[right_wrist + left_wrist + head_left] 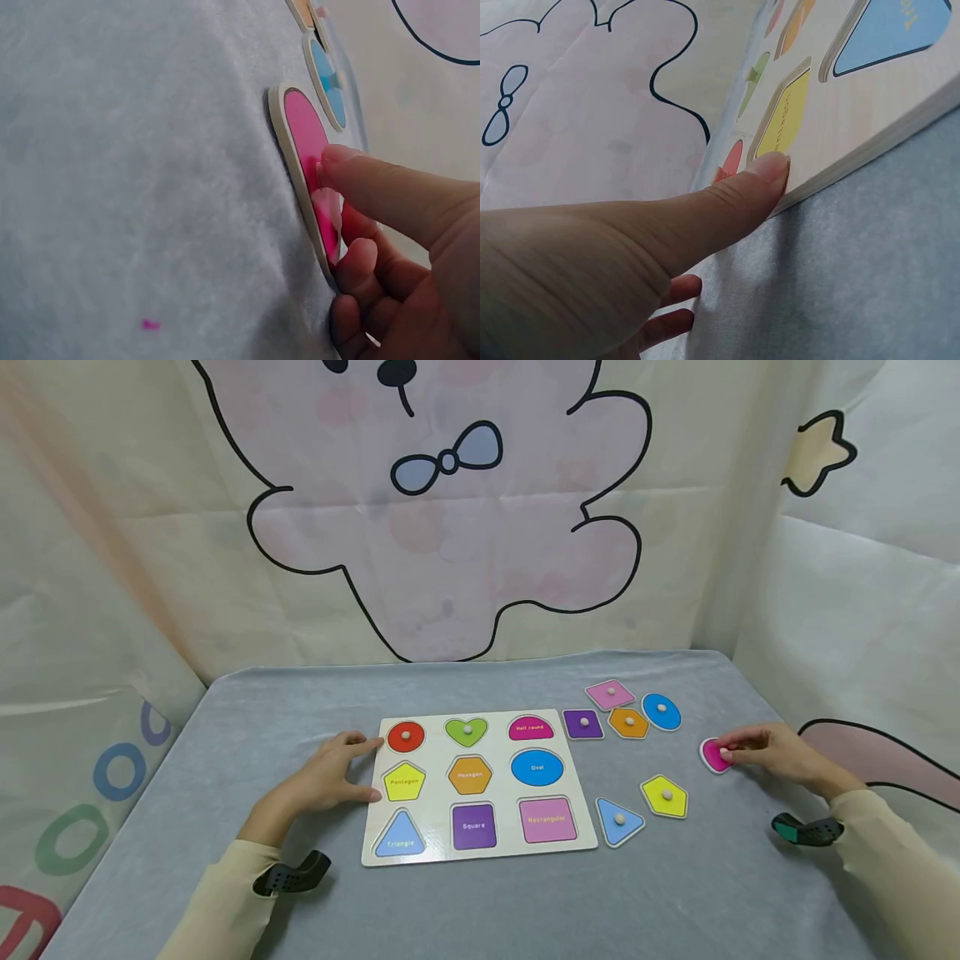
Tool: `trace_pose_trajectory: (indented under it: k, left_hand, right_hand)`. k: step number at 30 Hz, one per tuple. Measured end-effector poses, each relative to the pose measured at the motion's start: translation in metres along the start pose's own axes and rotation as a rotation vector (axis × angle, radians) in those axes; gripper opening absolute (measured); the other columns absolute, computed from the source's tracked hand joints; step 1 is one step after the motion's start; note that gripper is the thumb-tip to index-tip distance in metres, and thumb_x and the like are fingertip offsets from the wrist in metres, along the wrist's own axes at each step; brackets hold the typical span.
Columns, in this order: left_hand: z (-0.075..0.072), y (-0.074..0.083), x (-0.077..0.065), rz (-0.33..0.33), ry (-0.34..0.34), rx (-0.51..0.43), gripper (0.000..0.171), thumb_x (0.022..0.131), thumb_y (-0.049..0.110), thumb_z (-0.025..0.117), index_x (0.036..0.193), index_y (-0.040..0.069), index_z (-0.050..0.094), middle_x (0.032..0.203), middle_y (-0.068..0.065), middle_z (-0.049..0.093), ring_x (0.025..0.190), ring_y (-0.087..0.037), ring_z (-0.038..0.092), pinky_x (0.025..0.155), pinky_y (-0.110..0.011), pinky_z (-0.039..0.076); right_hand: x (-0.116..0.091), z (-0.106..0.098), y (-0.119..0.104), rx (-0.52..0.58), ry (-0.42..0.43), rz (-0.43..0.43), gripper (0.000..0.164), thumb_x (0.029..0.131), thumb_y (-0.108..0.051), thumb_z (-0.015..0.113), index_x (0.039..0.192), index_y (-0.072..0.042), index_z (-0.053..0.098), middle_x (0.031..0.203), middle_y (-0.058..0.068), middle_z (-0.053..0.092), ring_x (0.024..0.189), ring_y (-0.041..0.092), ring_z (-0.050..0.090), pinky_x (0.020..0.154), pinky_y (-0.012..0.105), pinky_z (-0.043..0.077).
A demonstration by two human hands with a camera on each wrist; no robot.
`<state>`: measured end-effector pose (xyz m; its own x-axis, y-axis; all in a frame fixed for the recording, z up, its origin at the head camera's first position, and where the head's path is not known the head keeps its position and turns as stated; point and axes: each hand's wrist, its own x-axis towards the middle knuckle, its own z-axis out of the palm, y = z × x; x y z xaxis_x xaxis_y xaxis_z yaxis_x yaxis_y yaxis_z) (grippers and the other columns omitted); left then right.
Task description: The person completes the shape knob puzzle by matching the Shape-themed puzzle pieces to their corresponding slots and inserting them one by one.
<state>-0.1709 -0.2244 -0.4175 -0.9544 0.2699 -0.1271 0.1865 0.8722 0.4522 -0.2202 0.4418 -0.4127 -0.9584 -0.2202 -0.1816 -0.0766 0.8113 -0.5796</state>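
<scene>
A white shape puzzle board (pixel 435 827) lies on the cloth, printed with named shapes. The red circle (pixel 406 737) and green heart (pixel 466 732) on it carry small knobs. At its left edge is my left hand (pixel 322 778), its thumb (pixel 757 176) resting on the border beside the yellow pentagon print and the index fingertip near the red circle. Far to the right, my right hand (pixel 780 758) pinches the knob of a pink half-round puzzle piece (pixel 304 124) between thumb and fingers. That piece lies close over the cloth.
Loose knobbed pieces lie right of the board: a pink rectangle (pixel 611 695), purple square (pixel 582 724), orange hexagon (pixel 628 722), blue oval (pixel 662 712), yellow pentagon (pixel 665 797) and blue triangle (pixel 619 822). Printed fabric walls (pixel 480 543) stand behind and beside the grey cloth (pixel 480 910).
</scene>
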Motion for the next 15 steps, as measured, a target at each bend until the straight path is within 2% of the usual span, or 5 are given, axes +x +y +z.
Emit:
trace_pose_trajectory:
  k: [7,12,15]
  left_hand:
    - [-0.0005,-0.0007,0.0001,-0.002,0.000,0.006,0.088,0.073,0.044,0.081,0.147,0.017,0.042,0.145,-0.021,0.041,0.130,-0.040,0.039,0.104,-0.062,0.037]
    - [0.0005,-0.0002,0.0006,-0.009,-0.004,0.004,0.088,0.073,0.043,0.082,0.147,0.017,0.042,0.146,-0.021,0.040,0.130,-0.041,0.038,0.105,-0.062,0.037]
    - [-0.0014,0.0003,0.0006,-0.005,-0.007,0.007,0.089,0.072,0.044,0.082,0.147,0.016,0.042,0.145,-0.022,0.040,0.130,-0.041,0.038,0.104,-0.063,0.037]
  right_hand:
    - [0.0017,-0.0004,0.0006,-0.047,0.012,-0.015,0.038,0.088,-0.031,0.070,0.115,-0.003,0.070,0.086,0.000,0.060,0.074,0.006,0.046,0.060,0.020,0.040]
    - [0.0033,-0.0002,-0.0029,-0.084,0.023,-0.025,0.038,0.089,-0.032,0.069,0.114,-0.003,0.071,0.094,0.005,0.066,0.076,0.005,0.048,0.062,0.020,0.042]
    - [0.0030,0.0001,-0.0082,-0.092,0.037,0.002,0.041,0.089,-0.035,0.068,0.115,-0.003,0.070,0.099,0.008,0.066,0.077,0.006,0.048,0.062,0.020,0.042]
